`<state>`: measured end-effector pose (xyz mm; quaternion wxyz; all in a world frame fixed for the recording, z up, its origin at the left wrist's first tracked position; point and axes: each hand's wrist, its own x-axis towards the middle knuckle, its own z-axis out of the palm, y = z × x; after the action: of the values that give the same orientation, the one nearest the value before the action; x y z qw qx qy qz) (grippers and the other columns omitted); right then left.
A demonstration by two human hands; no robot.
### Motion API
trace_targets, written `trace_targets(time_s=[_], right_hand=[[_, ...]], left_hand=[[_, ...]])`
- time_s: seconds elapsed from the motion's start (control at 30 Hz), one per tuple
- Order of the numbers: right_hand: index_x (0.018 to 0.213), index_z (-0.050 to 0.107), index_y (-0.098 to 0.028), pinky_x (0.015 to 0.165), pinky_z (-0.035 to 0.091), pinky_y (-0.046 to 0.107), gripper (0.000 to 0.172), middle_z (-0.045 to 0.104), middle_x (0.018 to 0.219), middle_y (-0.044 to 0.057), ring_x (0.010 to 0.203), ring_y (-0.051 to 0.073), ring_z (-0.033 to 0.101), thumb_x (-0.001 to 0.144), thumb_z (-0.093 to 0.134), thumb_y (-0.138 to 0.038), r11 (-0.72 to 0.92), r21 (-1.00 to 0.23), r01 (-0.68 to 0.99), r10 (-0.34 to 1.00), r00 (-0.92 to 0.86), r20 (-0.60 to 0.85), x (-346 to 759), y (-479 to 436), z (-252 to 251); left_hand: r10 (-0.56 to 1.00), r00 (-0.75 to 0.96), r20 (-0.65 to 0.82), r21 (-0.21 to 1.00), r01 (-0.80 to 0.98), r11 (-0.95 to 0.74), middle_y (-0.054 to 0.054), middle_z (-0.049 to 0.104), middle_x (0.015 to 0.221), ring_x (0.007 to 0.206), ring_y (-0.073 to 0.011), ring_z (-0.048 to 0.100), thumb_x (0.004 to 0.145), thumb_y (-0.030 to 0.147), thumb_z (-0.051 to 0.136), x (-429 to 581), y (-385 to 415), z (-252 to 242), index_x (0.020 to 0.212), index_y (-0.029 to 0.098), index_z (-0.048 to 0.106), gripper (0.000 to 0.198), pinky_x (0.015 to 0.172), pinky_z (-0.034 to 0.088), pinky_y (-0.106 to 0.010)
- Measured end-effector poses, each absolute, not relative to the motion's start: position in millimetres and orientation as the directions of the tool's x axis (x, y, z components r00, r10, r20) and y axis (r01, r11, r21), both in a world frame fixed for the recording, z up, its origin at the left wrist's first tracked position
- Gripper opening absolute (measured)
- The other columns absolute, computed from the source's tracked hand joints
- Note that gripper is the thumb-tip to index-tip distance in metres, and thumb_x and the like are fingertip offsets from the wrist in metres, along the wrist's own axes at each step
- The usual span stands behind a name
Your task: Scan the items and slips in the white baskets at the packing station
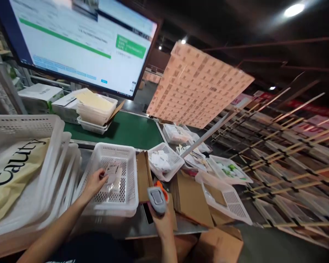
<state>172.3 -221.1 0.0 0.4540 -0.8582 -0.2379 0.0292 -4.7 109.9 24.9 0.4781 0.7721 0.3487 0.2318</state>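
My left hand (95, 182) reaches into a white perforated basket (129, 175) in front of me. Its fingers are pinched at the edge of a small clear packet with a white label (112, 173), which lies over the basket's mesh floor. The fine print on the label is blurred. In my right hand (162, 219) is a grey and orange handheld barcode scanner (157, 200), held to the right of the basket, by some upright flat cardboard (144, 175). The scanner hides most of those fingers.
Nested white baskets (53, 160), the top one holding a beige "Beauty" bag (19, 171), stand at left. A monitor (79, 47) hangs above a green surface (131, 129) with stacked small baskets (94, 109). Folded cardboard (192, 197) and a white bin (227, 199) lie right.
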Motion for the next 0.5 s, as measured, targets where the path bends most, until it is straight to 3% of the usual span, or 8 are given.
trace_targets(time_s=[0.1, 0.17, 0.33, 0.43, 0.5], right_hand=[[0.110, 0.070, -0.023, 0.092, 0.063, 0.041, 0.029, 0.068, 0.109, 0.009, 0.103, 0.029, 0.072, 0.082, 0.072, -0.033, -0.352, -0.709, 0.610, 0.704, 0.672, 0.229, 139, -183, 62], [0.100, 0.064, -0.022, 0.081, 0.059, 0.037, 0.025, 0.061, 0.107, 0.008, 0.094, 0.026, 0.068, 0.077, 0.073, -0.026, -0.345, -0.654, 0.673, 0.783, 0.590, 0.194, 125, -160, 85], [0.105, 0.061, -0.020, 0.080, 0.056, 0.034, 0.032, 0.057, 0.111, 0.008, 0.092, 0.024, 0.066, 0.077, 0.075, -0.025, -0.287, -0.650, 0.704, 0.849, 0.501, 0.168, 119, -147, 89], [0.105, 0.064, -0.020, 0.082, 0.058, 0.035, 0.030, 0.059, 0.110, 0.008, 0.094, 0.024, 0.067, 0.077, 0.075, -0.027, -0.219, -0.720, 0.659, 0.842, 0.500, 0.201, 127, -167, 81], [0.108, 0.067, -0.021, 0.088, 0.061, 0.038, 0.033, 0.063, 0.112, 0.009, 0.098, 0.025, 0.069, 0.080, 0.078, -0.034, -0.193, -0.811, 0.552, 0.789, 0.578, 0.205, 139, -187, 68]], left_hand=[[0.764, 0.645, -0.001, 0.893, 0.344, -0.289, -0.007, 0.071, 0.077, 0.075, -0.0278, 0.068, 0.077, 0.062, 0.056, 1, 111, 29, 0.080, 0.023, 0.059, 0.039, 0.074, 0.045, -0.035], [0.768, 0.640, -0.006, 0.892, 0.350, -0.285, -0.006, 0.071, 0.077, 0.074, -0.0269, 0.068, 0.077, 0.062, 0.057, 1, 111, 24, 0.080, 0.023, 0.059, 0.039, 0.072, 0.044, -0.034], [0.778, 0.629, 0.012, 0.904, 0.326, -0.277, -0.005, 0.068, 0.076, 0.071, -0.0241, 0.064, 0.077, 0.060, 0.056, -5, 107, 4, 0.075, 0.023, 0.059, 0.038, 0.069, 0.044, -0.034], [0.781, 0.623, -0.038, 0.908, 0.349, -0.234, -0.007, 0.070, 0.079, 0.073, -0.0258, 0.066, 0.075, 0.064, 0.058, -8, 106, -5, 0.079, 0.022, 0.062, 0.042, 0.072, 0.048, -0.037], [0.802, 0.593, -0.078, 0.911, 0.368, -0.184, -0.011, 0.076, 0.093, 0.081, -0.0291, 0.071, 0.073, 0.068, 0.061, -15, 104, -10, 0.090, 0.021, 0.065, 0.050, 0.078, 0.055, -0.040]])
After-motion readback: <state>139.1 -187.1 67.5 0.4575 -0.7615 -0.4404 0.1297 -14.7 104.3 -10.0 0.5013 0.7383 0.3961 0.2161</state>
